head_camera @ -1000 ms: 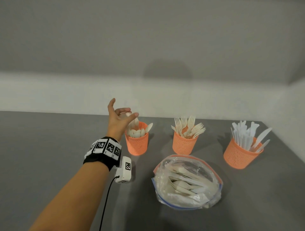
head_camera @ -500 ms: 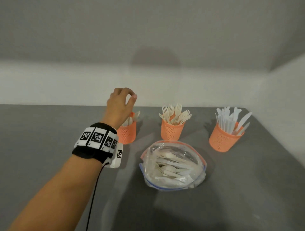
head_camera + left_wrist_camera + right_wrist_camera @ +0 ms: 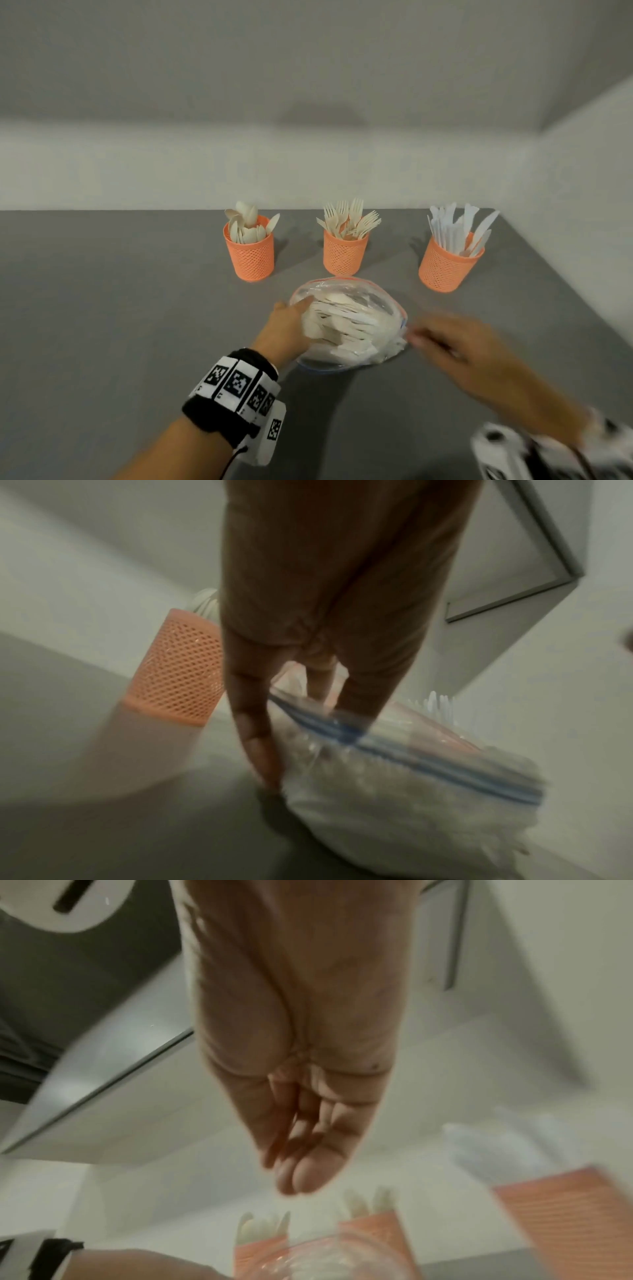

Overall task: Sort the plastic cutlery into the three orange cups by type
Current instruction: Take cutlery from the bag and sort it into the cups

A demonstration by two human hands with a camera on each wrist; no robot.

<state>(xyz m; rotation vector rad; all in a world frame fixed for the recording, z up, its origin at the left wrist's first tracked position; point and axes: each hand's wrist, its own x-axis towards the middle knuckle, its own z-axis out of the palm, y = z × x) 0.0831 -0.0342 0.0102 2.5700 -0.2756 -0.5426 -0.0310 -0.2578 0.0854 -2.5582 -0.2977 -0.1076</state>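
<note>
On the near grey table, the left hand has left the spoon cup and now reaches into the clear bag of cutlery, fingers hidden. Right hand (blurred) nears the bag, fingers straight, holding nothing. Another pick begins.

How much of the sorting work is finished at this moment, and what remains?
Done: the three orange cups hold sorted spoons, forks and knives. In hand: the left hand reaches into the open plastic bag; the right hand, blurred, is at its edge. Left: much mixed cutlery in the bag.
</note>
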